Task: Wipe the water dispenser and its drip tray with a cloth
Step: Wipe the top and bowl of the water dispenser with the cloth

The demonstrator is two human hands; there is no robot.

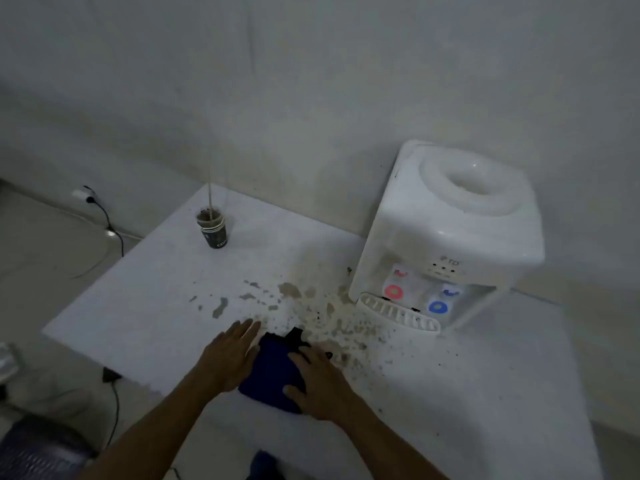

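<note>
A white tabletop water dispenser [446, 233] stands at the right of a white table [145, 306], against the wall, with no bottle on top. Its slotted drip tray [398, 315] sticks out at the front, below a red tap and a blue tap. A dark blue folded cloth [272, 370] lies on the table near the front edge. My left hand [230, 358] lies flat with fingers spread, touching the cloth's left edge. My right hand [318, 384] presses flat on the cloth's right side.
Brown stains and specks [311, 306] are spattered over the table between the cloth and the dispenser. A dark paper cup [213, 230] with a stick in it stands at the back left. Cables and a plug [110, 375] lie on the floor to the left.
</note>
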